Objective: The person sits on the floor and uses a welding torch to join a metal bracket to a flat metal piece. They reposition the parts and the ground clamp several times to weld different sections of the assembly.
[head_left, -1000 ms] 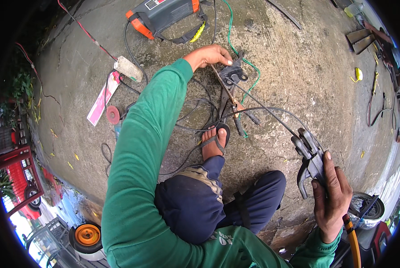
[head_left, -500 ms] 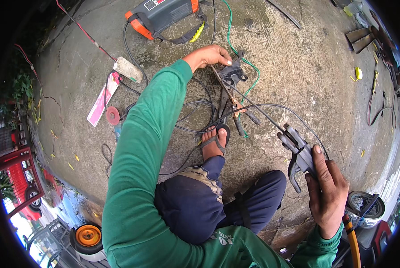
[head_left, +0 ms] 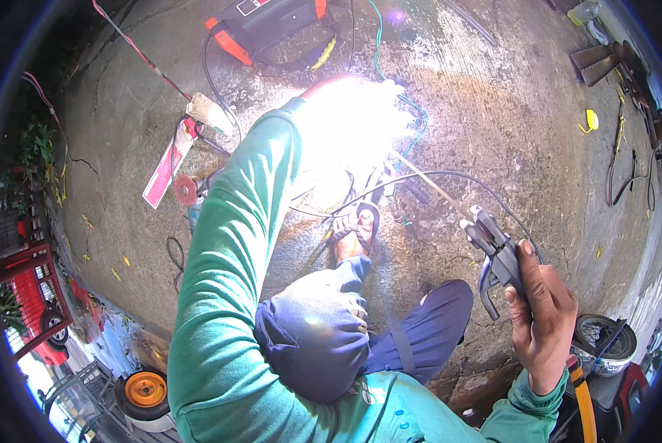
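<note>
The right hand [head_left: 546, 308] is closed around a dark grey electrode holder [head_left: 503, 258] with a hooked lever on its underside, fingers along one side and thumb on the other. From the holder's jaws a long, thin welding rod [head_left: 428, 181] slants up and left, its far end running into a brilliant white glare [head_left: 357, 136]. That glare swallows most of the left hand [head_left: 335, 90], at the end of a green sleeve [head_left: 227, 221], so whether its fingers are spread or pinching something cannot be told. The dark metal workpiece [head_left: 417, 193] lies at the glare, just beyond the sandalled foot [head_left: 354, 221]; only its lower bar ends show. A thin black cable [head_left: 486, 187] arches past the rod. Beyond the glare sits a boxy grey machine with orange corners [head_left: 275, 33] on the rough concrete ground [head_left: 523, 111]; left of the sleeve lie a flat pink-and-white packet [head_left: 167, 170] and a round reddish disc [head_left: 186, 190].
</note>
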### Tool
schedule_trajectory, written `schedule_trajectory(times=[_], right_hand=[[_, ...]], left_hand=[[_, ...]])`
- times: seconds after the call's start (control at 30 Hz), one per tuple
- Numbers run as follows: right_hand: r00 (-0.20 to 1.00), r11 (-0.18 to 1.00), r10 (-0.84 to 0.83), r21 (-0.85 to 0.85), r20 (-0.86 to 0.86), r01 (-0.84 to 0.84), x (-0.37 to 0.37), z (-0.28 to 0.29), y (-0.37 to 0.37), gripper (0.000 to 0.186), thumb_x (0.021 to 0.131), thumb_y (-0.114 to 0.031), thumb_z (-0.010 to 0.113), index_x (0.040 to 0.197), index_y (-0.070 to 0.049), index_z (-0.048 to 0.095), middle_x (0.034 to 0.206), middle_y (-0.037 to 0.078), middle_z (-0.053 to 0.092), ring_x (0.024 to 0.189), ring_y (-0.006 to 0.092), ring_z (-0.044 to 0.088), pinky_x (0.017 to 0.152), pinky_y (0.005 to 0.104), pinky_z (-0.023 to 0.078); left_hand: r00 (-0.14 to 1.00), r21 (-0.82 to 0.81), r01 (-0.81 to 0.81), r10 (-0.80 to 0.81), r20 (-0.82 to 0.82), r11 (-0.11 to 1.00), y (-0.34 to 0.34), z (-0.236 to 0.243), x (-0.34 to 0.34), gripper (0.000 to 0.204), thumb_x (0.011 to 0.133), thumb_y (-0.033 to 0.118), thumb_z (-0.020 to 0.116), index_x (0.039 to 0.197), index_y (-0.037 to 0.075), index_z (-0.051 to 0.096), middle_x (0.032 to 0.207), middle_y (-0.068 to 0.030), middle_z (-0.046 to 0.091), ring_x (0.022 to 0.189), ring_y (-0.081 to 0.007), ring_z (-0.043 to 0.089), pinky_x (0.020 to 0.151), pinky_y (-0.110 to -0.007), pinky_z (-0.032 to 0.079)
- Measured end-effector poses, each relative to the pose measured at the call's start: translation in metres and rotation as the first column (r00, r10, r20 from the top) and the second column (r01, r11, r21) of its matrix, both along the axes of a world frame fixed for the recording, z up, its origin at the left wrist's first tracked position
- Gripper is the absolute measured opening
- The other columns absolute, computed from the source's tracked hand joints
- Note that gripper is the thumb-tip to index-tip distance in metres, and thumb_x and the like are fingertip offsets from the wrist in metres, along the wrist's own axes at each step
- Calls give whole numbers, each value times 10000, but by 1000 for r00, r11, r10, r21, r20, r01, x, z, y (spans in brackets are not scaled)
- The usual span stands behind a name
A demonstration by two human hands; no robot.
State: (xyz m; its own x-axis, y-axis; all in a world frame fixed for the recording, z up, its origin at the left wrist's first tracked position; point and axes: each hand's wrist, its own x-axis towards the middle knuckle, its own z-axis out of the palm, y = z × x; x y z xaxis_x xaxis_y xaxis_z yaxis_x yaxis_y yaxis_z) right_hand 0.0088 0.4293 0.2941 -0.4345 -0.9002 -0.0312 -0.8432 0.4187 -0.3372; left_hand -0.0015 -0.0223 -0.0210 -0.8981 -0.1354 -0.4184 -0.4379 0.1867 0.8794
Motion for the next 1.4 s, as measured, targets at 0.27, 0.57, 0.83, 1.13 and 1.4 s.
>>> schedule_trajectory(times=[0.27, 0.57, 0.83, 1.13, 1.4], right_hand=[[1000, 1000, -4, -29, 12, 4, 0, -2, 0, 745, 759, 16, 748, 1476, -49, 554, 809, 133, 528, 649, 309, 553, 604, 427, 476], [1000, 1000, 0, 8, -3, 0, 1, 0, -5, 742, 762, 2, 754, 1475, -67, 560, 787, 125, 498, 639, 304, 544, 583, 430, 466], [999, 1000, -1, 16, 49, 0, 0, 2, -8, 701, 801, 52, 688, 1481, -18, 534, 807, 155, 482, 653, 307, 497, 616, 406, 428], [999, 1000, -10, 30, 43, 9, 1, 1, -4, 703, 801, 46, 693, 1482, -23, 534, 800, 154, 474, 647, 310, 494, 615, 415, 424], [973, 987, -159, -8, 167, 163, -8, -11, 4, 683, 856, 17, 678, 1512, -30, 493, 945, 207, 635, 767, 373, 657, 710, 422, 527]], left_hand=[[996, -33, -75, 76, 36, 997, -1, -8, -2, 260, 860, 182, 838, 1074, 54, 764, 1079, -69, 728, 1049, -201, 628, 912, -342, 462], [996, 14, -64, 63, 67, 998, 0, -1, 0, 211, 883, 168, 813, 1069, 80, 765, 1015, -26, 727, 912, -141, 620, 745, -316, 458], [987, -52, 105, -111, -120, 993, -12, -3, 8, 205, 899, 185, 794, 1076, 86, 766, 971, -9, 720, 845, -124, 603, 683, -296, 435], [997, 15, -50, 49, 51, 999, -3, -5, 1, 209, 899, 171, 799, 1075, 65, 764, 995, -30, 730, 895, -151, 632, 761, -320, 480], [996, 68, -36, 30, 83, 997, -8, -11, -2, 253, 868, 230, 838, 1087, 112, 786, 1085, -71, 727, 1050, -210, 611, 872, -398, 448]])
